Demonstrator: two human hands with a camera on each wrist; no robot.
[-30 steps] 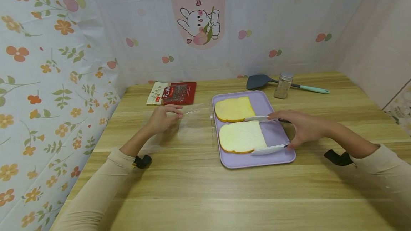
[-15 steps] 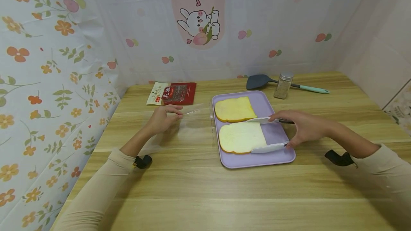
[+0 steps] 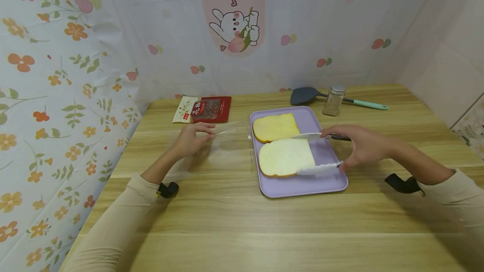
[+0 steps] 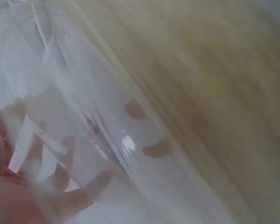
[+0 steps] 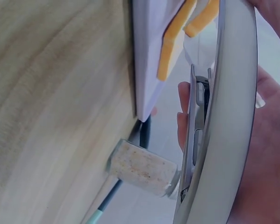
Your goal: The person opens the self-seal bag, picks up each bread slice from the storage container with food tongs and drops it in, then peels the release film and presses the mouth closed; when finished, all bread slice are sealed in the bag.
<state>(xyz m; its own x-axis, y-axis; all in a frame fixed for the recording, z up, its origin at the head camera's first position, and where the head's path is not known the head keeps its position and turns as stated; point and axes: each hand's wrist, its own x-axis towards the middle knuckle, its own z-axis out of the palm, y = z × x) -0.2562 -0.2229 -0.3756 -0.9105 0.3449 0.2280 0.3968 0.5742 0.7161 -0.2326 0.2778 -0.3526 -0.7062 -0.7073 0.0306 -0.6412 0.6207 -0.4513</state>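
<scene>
My left hand (image 3: 193, 139) pinches the edge of a clear plastic bag (image 3: 232, 154) beside the lavender tray (image 3: 302, 187). In the left wrist view the film (image 4: 79, 79) covers part of that hand's fingers. My right hand (image 3: 364, 145) holds tongs (image 3: 319, 168) with white tips, thumb on one arm and fingers on the other. Those tips lie on either side of the nearer bread slice (image 3: 286, 157). A second bread slice (image 3: 275, 126) lies behind it on the tray. From the right wrist the nearer slice (image 5: 203, 19) looks raised above the farther one.
A red and white spice packet (image 3: 209, 109) lies at the back left. Behind the tray are a dark spatula (image 3: 304, 95) with a mint handle and a glass seasoning jar (image 3: 334, 102). A patterned curtain (image 3: 170, 20) closes off the back of the wooden table (image 3: 245, 230).
The right hand and tongs have shifted slightly away from me. The nearer slice has moved up with them and now overlaps the farther slice's edge. My left hand has stayed in place.
</scene>
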